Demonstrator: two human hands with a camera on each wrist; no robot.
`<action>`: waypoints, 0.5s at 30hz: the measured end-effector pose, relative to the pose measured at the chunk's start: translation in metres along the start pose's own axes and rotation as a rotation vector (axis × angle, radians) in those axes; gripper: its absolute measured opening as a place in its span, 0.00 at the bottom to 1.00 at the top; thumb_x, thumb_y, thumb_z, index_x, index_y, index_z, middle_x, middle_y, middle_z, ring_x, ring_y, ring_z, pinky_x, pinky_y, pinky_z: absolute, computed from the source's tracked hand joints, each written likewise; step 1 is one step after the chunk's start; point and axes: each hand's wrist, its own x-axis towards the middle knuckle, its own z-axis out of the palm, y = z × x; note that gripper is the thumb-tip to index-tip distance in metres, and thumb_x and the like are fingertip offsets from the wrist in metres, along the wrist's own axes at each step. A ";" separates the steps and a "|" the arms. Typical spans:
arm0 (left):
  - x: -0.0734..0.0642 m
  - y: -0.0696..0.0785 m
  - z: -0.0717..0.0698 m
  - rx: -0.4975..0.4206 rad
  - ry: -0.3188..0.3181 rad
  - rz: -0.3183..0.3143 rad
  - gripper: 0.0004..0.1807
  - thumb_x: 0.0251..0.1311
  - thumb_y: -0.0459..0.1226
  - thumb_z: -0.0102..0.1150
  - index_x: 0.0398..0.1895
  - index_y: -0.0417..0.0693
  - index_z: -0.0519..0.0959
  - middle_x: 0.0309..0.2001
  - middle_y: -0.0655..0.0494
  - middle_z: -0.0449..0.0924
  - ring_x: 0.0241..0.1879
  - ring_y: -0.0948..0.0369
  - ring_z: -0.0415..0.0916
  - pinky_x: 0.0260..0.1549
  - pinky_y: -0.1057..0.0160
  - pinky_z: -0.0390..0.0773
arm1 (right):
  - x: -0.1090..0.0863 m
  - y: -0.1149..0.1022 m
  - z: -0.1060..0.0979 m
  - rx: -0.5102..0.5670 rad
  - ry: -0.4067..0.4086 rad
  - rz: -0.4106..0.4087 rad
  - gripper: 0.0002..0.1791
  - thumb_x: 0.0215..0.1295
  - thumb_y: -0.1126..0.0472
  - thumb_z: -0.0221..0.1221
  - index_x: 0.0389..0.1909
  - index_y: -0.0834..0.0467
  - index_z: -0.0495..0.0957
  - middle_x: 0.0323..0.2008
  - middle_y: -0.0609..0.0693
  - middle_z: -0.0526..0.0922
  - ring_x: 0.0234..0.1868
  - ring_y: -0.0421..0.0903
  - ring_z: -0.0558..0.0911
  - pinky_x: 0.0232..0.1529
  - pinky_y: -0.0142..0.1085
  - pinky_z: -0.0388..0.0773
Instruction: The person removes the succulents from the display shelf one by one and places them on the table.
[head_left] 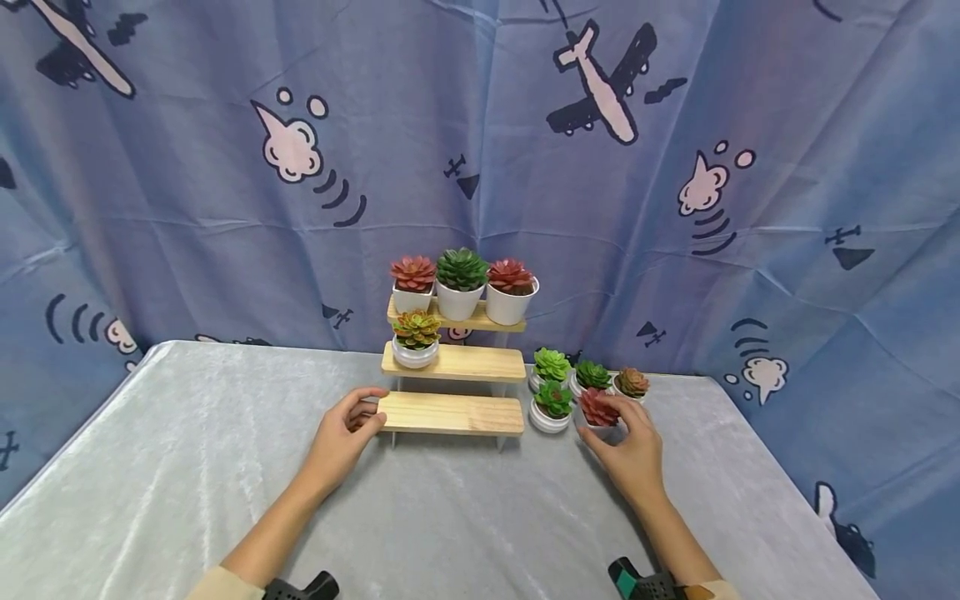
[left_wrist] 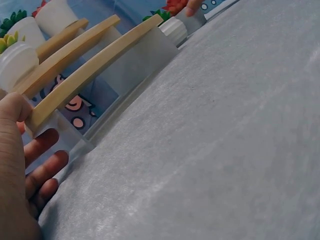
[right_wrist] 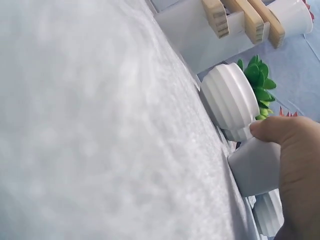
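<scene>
My left hand (head_left: 347,435) grips the left end of the bottom step of a three-step wooden shelf stand (head_left: 450,414), thumb at the front edge. In the left wrist view, the other fingers (left_wrist: 47,167) hang loosely below the board. My right hand (head_left: 628,450) holds a red potted succulent (head_left: 597,407) on the table. From the right wrist, its thumb (right_wrist: 272,130) lies against the rim of a plain white pot (right_wrist: 255,167); the fingers on the far side are hidden. Beside it stands a green succulent in a ribbed white pot (right_wrist: 230,95).
The stand's top step bears a red succulent (head_left: 413,273), a dark green one (head_left: 461,271) and another red one (head_left: 511,277). A yellow-orange succulent (head_left: 416,330) sits left on the middle step. Light green (head_left: 552,365), green (head_left: 593,375) and orange-brown (head_left: 632,383) succulents crowd around the right hand.
</scene>
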 end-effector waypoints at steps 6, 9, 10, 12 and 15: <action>-0.001 0.001 0.002 0.007 -0.002 -0.011 0.17 0.67 0.33 0.60 0.59 0.44 0.78 0.43 0.43 0.86 0.35 0.69 0.78 0.37 0.70 0.76 | 0.005 -0.008 -0.005 -0.031 0.014 -0.080 0.30 0.39 0.69 0.80 0.49 0.62 0.83 0.50 0.59 0.83 0.56 0.56 0.77 0.59 0.27 0.64; -0.001 0.001 0.003 0.005 -0.005 -0.013 0.17 0.67 0.33 0.59 0.59 0.45 0.78 0.43 0.43 0.86 0.35 0.69 0.78 0.38 0.70 0.76 | 0.013 -0.023 -0.009 -0.041 0.000 -0.097 0.31 0.39 0.68 0.80 0.50 0.62 0.83 0.51 0.59 0.83 0.56 0.56 0.77 0.59 0.41 0.69; -0.001 0.001 0.003 0.005 -0.003 -0.009 0.17 0.67 0.34 0.59 0.59 0.45 0.78 0.42 0.44 0.86 0.35 0.69 0.78 0.38 0.70 0.76 | 0.016 -0.029 -0.010 -0.040 -0.009 -0.104 0.31 0.40 0.68 0.80 0.50 0.62 0.83 0.51 0.59 0.83 0.56 0.56 0.77 0.58 0.45 0.70; -0.001 0.001 0.002 0.005 0.004 -0.012 0.17 0.67 0.33 0.60 0.58 0.46 0.78 0.42 0.44 0.86 0.35 0.69 0.78 0.37 0.70 0.76 | 0.022 -0.044 -0.011 -0.037 -0.037 -0.123 0.32 0.41 0.66 0.80 0.52 0.61 0.82 0.53 0.59 0.82 0.57 0.57 0.78 0.58 0.52 0.71; -0.001 0.000 0.002 0.007 0.011 -0.017 0.17 0.66 0.33 0.60 0.58 0.46 0.79 0.42 0.45 0.86 0.35 0.68 0.78 0.37 0.70 0.76 | 0.031 -0.068 -0.009 -0.031 -0.083 -0.156 0.33 0.44 0.63 0.80 0.55 0.59 0.81 0.54 0.57 0.82 0.56 0.55 0.79 0.54 0.54 0.75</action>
